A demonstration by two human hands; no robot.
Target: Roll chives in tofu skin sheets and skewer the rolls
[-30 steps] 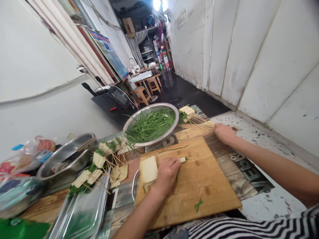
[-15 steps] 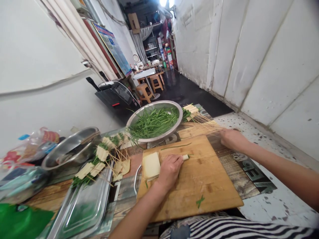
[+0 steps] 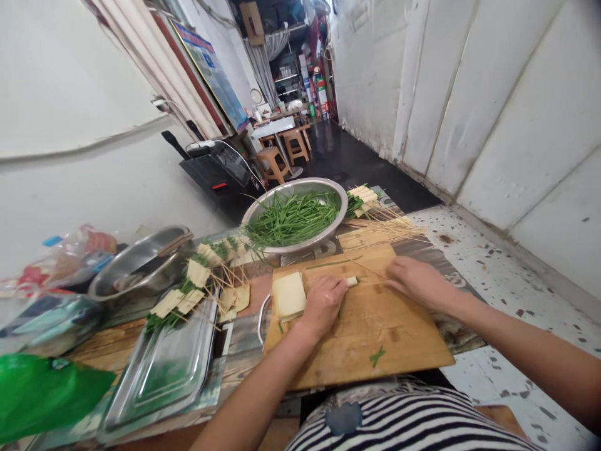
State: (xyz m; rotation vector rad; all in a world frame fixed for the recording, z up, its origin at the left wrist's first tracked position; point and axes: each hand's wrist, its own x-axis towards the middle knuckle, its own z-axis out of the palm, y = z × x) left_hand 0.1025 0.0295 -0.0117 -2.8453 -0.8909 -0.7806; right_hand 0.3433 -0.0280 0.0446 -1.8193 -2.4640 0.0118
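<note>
On the wooden cutting board, my left hand is closed over a pale tofu-skin roll, whose end with green chives pokes out past the fingertips. A stack of square tofu-skin sheets lies just left of that hand. My right hand is at the board's right edge, its fingers pinched on a thin bamboo skewer that points up and left over the board. Loose bits of chive lie near the board's front.
Behind the board stands a metal bowl of chives. Bamboo skewers and finished rolls lie to its right. More skewered rolls rest at the end of a metal tray on the left, near another metal basin.
My right hand has come left from the skewer bundle to the board's edge, bringing one skewer. My left hand stays on the roll. The view has tilted down slightly.
</note>
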